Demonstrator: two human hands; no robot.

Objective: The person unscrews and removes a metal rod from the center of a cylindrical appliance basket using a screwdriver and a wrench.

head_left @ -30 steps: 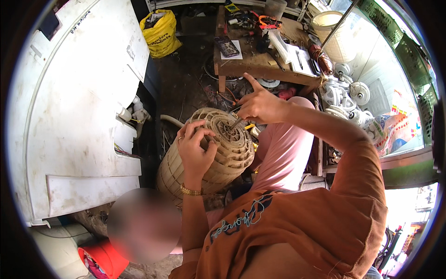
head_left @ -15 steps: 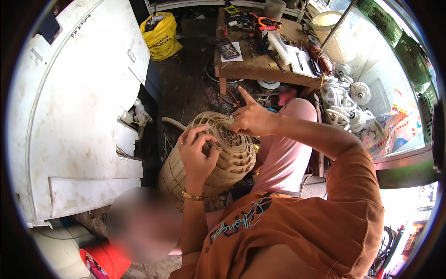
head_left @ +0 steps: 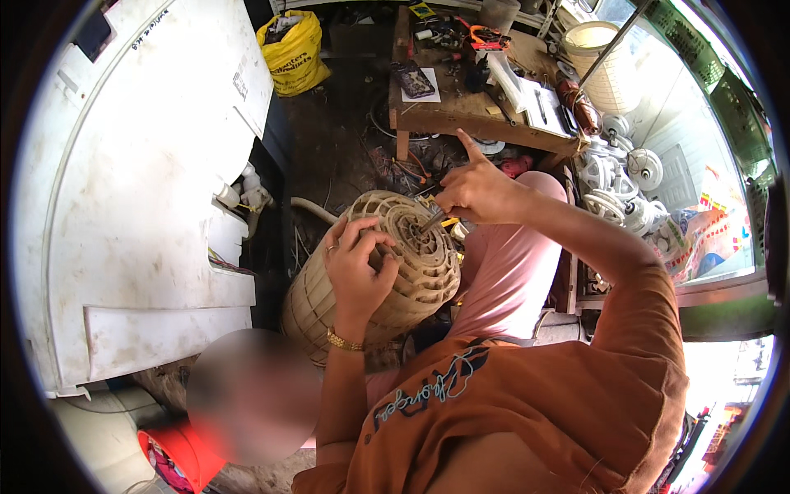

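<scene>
A: Condition of the left hand?

B: The left hand is half open, palm down, its fingers arched and slightly spread. A clear gap shows between thumb and forefinger. The fingertips rest on the tan tub, near the edge of its ribbed, ringed end.

A: And the right?

B: The right hand has the forefinger extended, directed away from the body toward the wooden table. Thumb and remaining fingers are closed on a slim metal tool. The tool's upper part is hidden in the grip. Its shaft slants down and leftward to the middle of the ringed end. I cannot tell whether the tip is seated there.

A: Orientation of the tub?

B: Roughly cylindrical and tilted. The long axis runs from lower left to upper right in the view, the ringed end facing upward and to the right.

A: Its position relative to the hands?

B: In front of the person, between the white panel and the pink trouser leg. The left hand lies over its near side. The right is just above the ringed end's right-hand edge, the tool bridging the space between.
</scene>
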